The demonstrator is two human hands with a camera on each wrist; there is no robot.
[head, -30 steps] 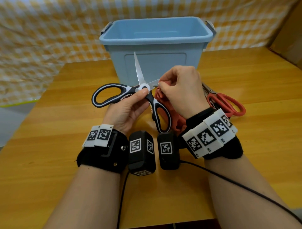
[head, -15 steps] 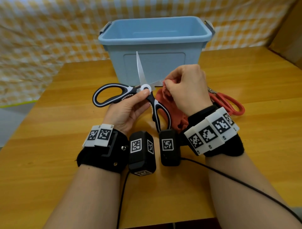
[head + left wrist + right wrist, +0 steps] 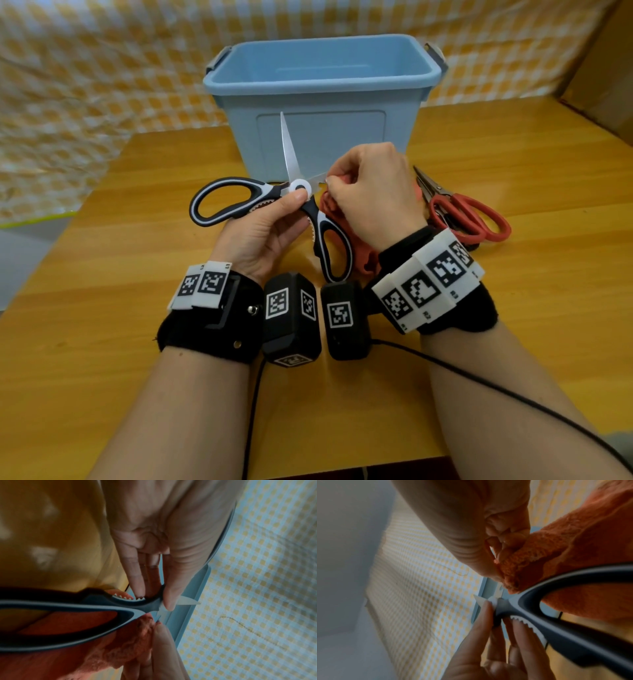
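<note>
Black scissors (image 3: 300,187) everywhere; red scissors (image 3: 479,208) head-only.

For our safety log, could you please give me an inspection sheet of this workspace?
Surface: wooden table, no spills seen.
Job's things: black scissors, blades wide open, one pointing up; orange cloth bunched against the other blade.
Clutter: red scissors lying on the table right of the hands; open blue bin behind them.
Hands: left hand pinches the black scissors at the pivot; right hand grips the cloth.
Cables: two black cables run from the wrist units toward the person.
Surroundings: checked curtain behind; cardboard box at far right.
</note>
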